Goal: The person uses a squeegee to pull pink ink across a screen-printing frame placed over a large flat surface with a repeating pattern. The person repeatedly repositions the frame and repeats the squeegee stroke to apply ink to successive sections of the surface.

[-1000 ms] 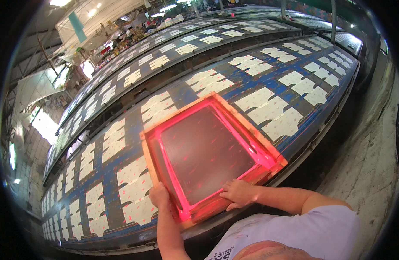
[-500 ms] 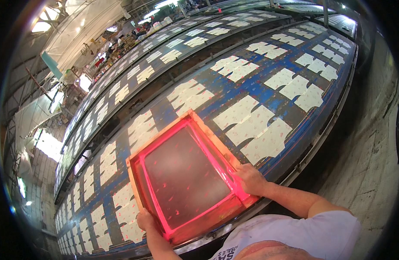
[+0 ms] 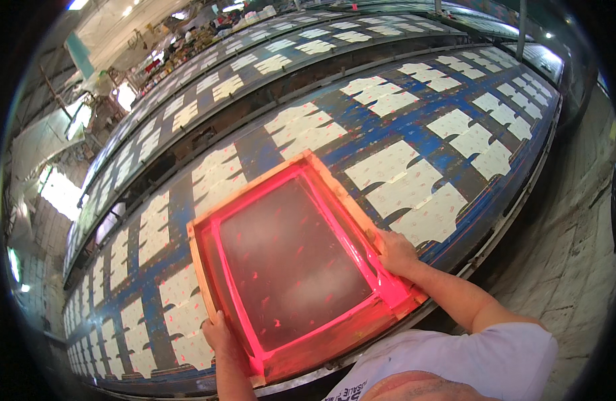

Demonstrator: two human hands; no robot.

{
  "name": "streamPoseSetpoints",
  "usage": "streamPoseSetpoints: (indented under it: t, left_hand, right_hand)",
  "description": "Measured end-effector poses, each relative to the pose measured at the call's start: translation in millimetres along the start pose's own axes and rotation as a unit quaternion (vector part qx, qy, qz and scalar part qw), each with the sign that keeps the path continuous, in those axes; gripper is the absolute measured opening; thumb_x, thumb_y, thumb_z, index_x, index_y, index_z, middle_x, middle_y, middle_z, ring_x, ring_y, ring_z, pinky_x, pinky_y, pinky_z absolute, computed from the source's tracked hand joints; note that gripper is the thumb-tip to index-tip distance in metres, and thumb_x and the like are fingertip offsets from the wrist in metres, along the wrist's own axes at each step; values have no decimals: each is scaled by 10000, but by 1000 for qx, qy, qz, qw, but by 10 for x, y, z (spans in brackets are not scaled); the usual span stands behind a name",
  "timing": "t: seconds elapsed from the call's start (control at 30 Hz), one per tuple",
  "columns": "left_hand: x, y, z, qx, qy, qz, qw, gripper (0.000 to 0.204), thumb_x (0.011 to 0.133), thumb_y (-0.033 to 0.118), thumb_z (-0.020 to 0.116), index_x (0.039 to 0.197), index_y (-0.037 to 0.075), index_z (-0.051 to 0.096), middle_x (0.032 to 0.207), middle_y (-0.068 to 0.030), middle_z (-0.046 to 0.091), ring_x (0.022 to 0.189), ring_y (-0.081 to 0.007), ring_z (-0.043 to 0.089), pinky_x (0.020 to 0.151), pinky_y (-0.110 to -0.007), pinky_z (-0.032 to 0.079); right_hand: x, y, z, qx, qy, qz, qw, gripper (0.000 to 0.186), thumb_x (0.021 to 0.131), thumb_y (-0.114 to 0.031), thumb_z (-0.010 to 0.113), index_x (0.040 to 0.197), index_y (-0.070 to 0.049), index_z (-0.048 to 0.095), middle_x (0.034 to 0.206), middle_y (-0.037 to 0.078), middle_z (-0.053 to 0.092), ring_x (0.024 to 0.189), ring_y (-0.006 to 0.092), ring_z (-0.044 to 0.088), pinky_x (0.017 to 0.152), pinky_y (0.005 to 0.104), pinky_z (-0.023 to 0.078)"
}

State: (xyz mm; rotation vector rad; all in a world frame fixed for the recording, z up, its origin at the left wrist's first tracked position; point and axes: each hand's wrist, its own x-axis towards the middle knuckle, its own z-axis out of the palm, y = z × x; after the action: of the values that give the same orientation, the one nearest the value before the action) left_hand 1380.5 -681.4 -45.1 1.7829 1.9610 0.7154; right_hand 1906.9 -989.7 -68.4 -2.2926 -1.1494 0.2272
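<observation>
A wooden screen-printing frame (image 3: pixel 294 260) with dark mesh and bright pink ink along its inner edges is in front of me, over the near part of a long printing table. My left hand (image 3: pixel 217 331) grips its left side near the lower corner. On the opposite side my right hand (image 3: pixel 396 252) is closed round the wooden rail. Cream fabric pieces (image 3: pixel 415 190) with small pinkish prints lie in rows on the table to the right of the frame. More cut pieces (image 3: pixel 217 175) show beyond its left edge. The frame hides what lies beneath it.
The long table (image 3: pixel 381 123) has a blue-stained, grey surface and curves away to the far right. A second table (image 3: pixel 254 70) with more fabric pieces runs parallel behind it. On the right is a concrete floor (image 3: pixel 555 220). Piled goods (image 3: pixel 181 50) sit at the back.
The view has shifted a little, and the screen frame appears slightly larger and lower at its near edge. Both hands keep their hold on its sides.
</observation>
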Motion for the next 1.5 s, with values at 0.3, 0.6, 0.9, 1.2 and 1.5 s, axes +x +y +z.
streamPoseSetpoints:
  t: [0.3,0.6,0.9,1.2,1.5]
  left_hand:
    - [204,-228,-1,-8,-54,20,998,304,876,120,897,1050,-80,749,986,-196,797,861,-332,774,817,-446,614]
    - [213,122,27,-136,-90,-34,986,288,835,-19,891,1065,-50,720,969,-122,787,824,-219,751,764,-364,609]
    - [-568,1336,830,-228,-63,3,972,294,830,-19,913,1053,-33,722,958,-103,781,814,-201,743,756,-350,599]
    - [-1663,2447,1883,-150,-17,-8,989,318,802,9,934,1012,-38,700,959,-118,758,819,-220,719,765,-379,596]
    - [-2193,2817,2390,-229,-51,9,972,376,796,1,935,1093,-58,712,1061,-166,779,899,-255,758,810,-383,614]
  right_hand:
    - [61,-191,-107,3,40,21,999,422,965,-193,713,1386,-177,739,1172,223,723,1137,452,709,984,565,590]
    - [291,-159,-747,42,30,-12,999,332,920,-338,806,1228,-216,835,1132,180,736,1136,402,730,977,533,599]
    - [664,1134,-1409,42,93,33,994,328,892,-267,801,1209,-214,863,1122,200,748,1120,429,734,972,531,601]
    - [880,2846,-2046,51,94,91,990,447,867,-85,723,1281,-211,832,1171,194,735,1165,426,720,1021,529,591]
    - [988,3643,-2412,88,112,67,988,414,862,-103,751,1260,-175,836,1193,179,768,1165,415,735,1009,495,599]
